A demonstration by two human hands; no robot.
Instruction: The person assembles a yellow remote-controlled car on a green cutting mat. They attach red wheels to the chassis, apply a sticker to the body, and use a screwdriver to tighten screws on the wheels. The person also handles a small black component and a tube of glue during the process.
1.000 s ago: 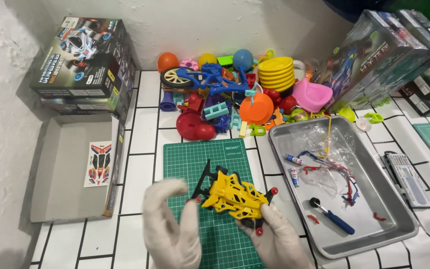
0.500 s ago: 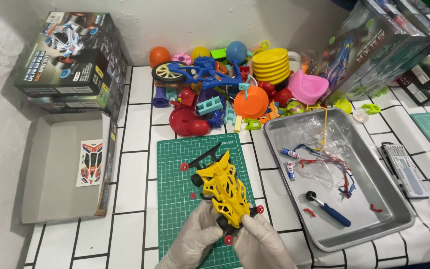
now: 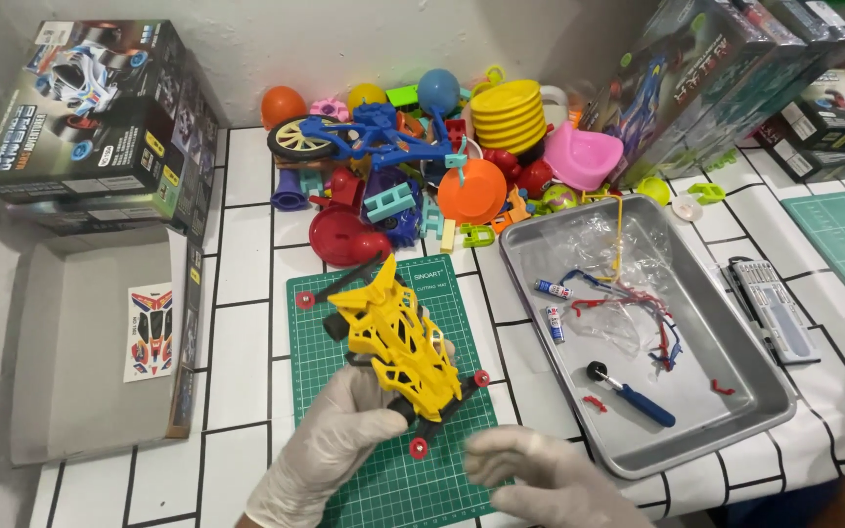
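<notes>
Holding: the gloved left hand [image 3: 339,445] is closed around the underside of a yellow toy car [image 3: 398,342], its fingers clamped on the black chassis, lifting it just above the green cutting mat [image 3: 374,489].
Free hand: the gloved right hand [image 3: 540,474] hovers empty beside the car's rear, fingers loosely spread, touching nothing.
Car: tilted, nose toward the wall; small red hubs [image 3: 419,448] stick out at its corners with no tyres on them.
Step in hand: I'd judge it fitting and inspecting, the body shell seated on the chassis.
Next move: probably needs the right hand to steady the rear end.
Nearby: metal tray [image 3: 750,406] at the table's right edge holds a blue-handled screwdriver [image 3: 633,396]; a toy pile [image 3: 422,147] lines the back edge.
</notes>
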